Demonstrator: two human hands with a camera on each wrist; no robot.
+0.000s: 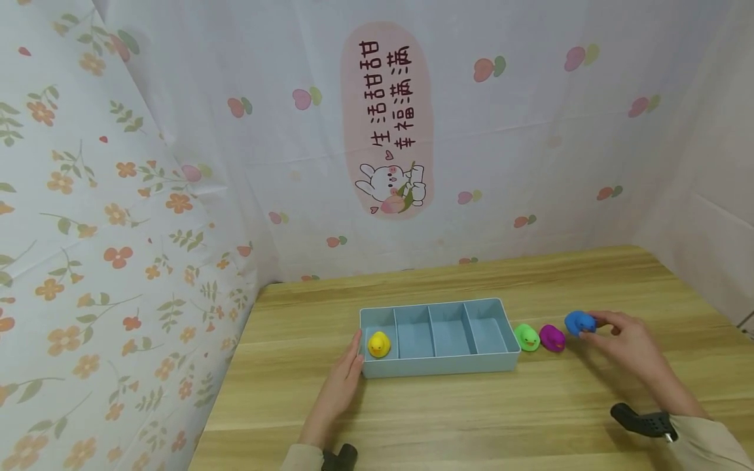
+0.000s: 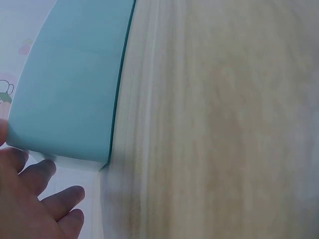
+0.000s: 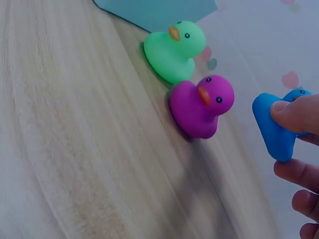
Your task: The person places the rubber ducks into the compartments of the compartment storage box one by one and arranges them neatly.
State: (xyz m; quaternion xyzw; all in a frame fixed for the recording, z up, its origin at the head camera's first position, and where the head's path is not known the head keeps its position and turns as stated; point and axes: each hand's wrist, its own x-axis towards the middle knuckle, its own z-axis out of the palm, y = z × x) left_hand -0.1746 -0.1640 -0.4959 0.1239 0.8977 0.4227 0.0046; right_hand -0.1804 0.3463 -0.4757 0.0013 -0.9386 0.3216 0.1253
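My right hand pinches a blue rubber duck between thumb and fingers; the right wrist view shows the duck tilted and raised off the table. To its left stand a purple rubber duck and a green rubber duck, the green one beside the right end of a blue-grey divided box. A yellow rubber duck sits in the box's leftmost compartment. Extended fingers of my left hand rest against the box's left end, as the left wrist view also shows.
The box and ducks are on a wood-grain table. Behind it hangs a pale printed curtain, and a floral cloth hangs along the left side. Both wrists wear black straps, the right strap close above the tabletop.
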